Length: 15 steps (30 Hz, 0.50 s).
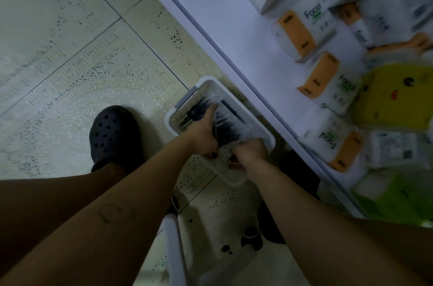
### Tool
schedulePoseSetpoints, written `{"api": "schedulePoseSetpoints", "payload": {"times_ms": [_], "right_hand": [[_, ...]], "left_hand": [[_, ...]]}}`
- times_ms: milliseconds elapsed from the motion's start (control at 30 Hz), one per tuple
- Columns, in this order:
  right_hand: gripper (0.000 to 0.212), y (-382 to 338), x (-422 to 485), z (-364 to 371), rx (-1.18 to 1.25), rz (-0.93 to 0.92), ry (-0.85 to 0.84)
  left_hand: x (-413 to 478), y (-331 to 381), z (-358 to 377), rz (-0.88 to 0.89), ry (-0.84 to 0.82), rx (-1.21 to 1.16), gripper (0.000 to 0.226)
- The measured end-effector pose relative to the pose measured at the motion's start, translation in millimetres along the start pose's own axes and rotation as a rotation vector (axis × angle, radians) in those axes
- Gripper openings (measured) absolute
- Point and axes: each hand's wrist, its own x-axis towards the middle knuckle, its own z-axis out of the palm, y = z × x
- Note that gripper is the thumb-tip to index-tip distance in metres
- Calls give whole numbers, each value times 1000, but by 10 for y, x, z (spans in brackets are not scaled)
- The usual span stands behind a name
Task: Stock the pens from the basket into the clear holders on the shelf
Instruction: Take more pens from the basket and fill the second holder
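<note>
basket: white perforated plastic basket (262, 125) sitting on the floor. Everything else here is placed off this.
pens: dark ones, all inside the basket. There's a fat bunch of pens (227, 130) down the middle, a few loose pens (194, 111) along the side nearer the shoe, and a single pen (232, 110) lying by itself on the shelf side.
left hand: the left hand (202, 132) is down in the basket with its fingers wrapped round the middle bunch and the thumb sticking out toward the basket's far end.
right hand: the right hand (250, 151) is in the basket too, at the near end of that same bunch, just beside the left one. Its fingers are curled under, but it's too blurry to tell if it's really gripping pens or just sitting on them.
shelf: a white bottom shelf (234, 51), its front edge running right along one long side of the basket.
tissue packs: orange-and-white tissue packs (302, 35) are lined up on the shelf beyond the basket, with a yellow pack (393, 98) with a cartoon face behind them and a green pack (393, 194) closer to the camera.
shoe: a black clog (114, 135) on the basket's side away from the shelf, close by but not touching.
floor: pale speckled tile floor (70, 51) under the basket and shoe.
</note>
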Motion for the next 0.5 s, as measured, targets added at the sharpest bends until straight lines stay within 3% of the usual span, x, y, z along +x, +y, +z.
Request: {"api": "schedulePoseSetpoints", "payload": {"times_ms": [100,167,367,500], "right_hand": [[58,-7,-180,-109,64,-141,-81],[64,-48,-314,-207,83,-167,-136],[38,-98,-774,-495,96,-340,-18],[31,-106,-1151,-753,155,-496,-10]], "left_hand": [[-158,119,-40,15,-22,-106,105],[-243,178,-43,50,29,-84,85],[-565,368,-36,192,255,13,39],[-885,650,-42,323,266,-37,25]]}}
